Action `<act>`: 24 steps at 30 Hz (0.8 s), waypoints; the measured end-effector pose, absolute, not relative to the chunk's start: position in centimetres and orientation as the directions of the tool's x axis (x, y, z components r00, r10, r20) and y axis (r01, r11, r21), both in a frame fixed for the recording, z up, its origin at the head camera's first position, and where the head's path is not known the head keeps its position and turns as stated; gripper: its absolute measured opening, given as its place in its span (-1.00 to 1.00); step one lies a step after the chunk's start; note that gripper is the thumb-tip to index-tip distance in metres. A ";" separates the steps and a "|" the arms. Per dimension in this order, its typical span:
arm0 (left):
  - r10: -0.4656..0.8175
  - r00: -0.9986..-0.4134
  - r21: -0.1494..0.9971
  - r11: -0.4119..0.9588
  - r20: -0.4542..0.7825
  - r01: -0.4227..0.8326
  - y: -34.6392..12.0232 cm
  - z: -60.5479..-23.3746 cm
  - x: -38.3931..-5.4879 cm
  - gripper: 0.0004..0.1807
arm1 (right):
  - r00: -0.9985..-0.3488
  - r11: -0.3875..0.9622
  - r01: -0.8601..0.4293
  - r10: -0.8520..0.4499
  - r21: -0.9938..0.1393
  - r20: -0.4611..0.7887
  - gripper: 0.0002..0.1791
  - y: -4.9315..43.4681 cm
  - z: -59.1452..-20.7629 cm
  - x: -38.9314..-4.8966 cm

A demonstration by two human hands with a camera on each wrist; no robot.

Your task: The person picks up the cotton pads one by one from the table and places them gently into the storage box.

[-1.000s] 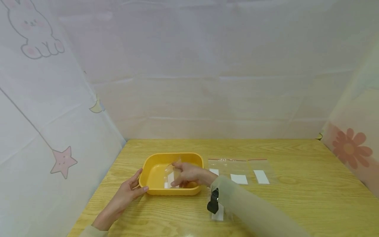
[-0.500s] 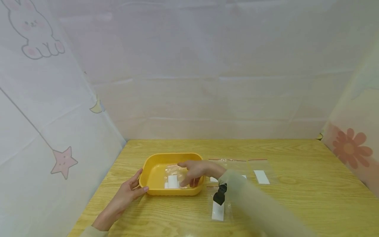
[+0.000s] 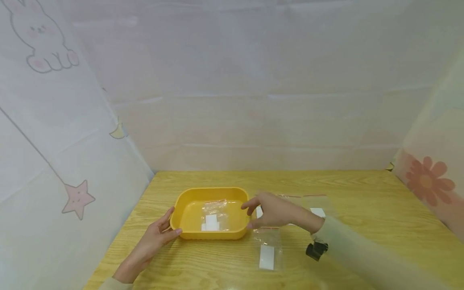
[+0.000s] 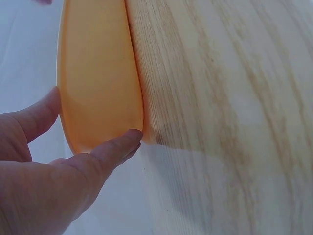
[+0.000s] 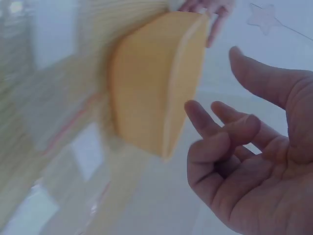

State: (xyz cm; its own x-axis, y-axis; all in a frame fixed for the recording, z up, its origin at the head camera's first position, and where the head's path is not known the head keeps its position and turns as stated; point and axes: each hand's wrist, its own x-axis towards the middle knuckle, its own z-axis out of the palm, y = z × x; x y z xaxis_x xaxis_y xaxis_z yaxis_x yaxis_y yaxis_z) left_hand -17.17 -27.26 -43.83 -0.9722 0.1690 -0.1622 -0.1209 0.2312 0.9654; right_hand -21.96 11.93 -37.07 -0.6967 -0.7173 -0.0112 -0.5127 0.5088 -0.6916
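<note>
My left hand (image 3: 152, 241) rests against the left end of a yellow plastic tray (image 3: 186, 235), thumb on the front side and fingers along the end. In the left wrist view its fingers touch the tray wall (image 4: 100, 73) with a wide gap from the thumb. Clear zip bags (image 3: 216, 206) with white rectangular pieces (image 3: 211, 219) lie inside, overlapping. My right hand (image 3: 277, 210) hovers just right of the tray, holding nothing; in the right wrist view its fingers (image 5: 234, 132) are loosely bent. A zip bag (image 3: 270, 238) with a white piece (image 3: 266, 257) lies below it.
More zip bags with white pieces lie behind the right hand, partly hidden, including one (image 3: 317, 212) at the right. All rest on a wooden table (image 3: 362, 225). Pale printed cloth (image 3: 253, 100) stands along the back and sides.
My right hand has let go of a zip bag in the tray and moved out to the right, over the bags on the table. My left hand has stayed at the tray.
</note>
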 end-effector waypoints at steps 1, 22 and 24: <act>0.165 -0.973 0.966 0.229 -0.162 -0.122 -27.3 -43.9 -17.2 -0.07 | -0.707 0.521 -0.526 -0.707 -0.673 0.006 -0.41 12.5 -37.5 -21.5; 0.148 -0.973 0.959 0.250 -0.174 -0.134 -27.3 -43.8 -17.2 -0.05 | -0.824 0.672 -0.500 -0.564 -0.546 0.061 -0.27 17.3 -45.8 -15.1; 0.152 -0.973 0.959 0.248 -0.175 -0.134 -27.3 -43.8 -17.2 -0.06 | -0.820 0.672 -0.510 -0.569 -0.536 0.067 -0.26 17.6 -46.0 -15.1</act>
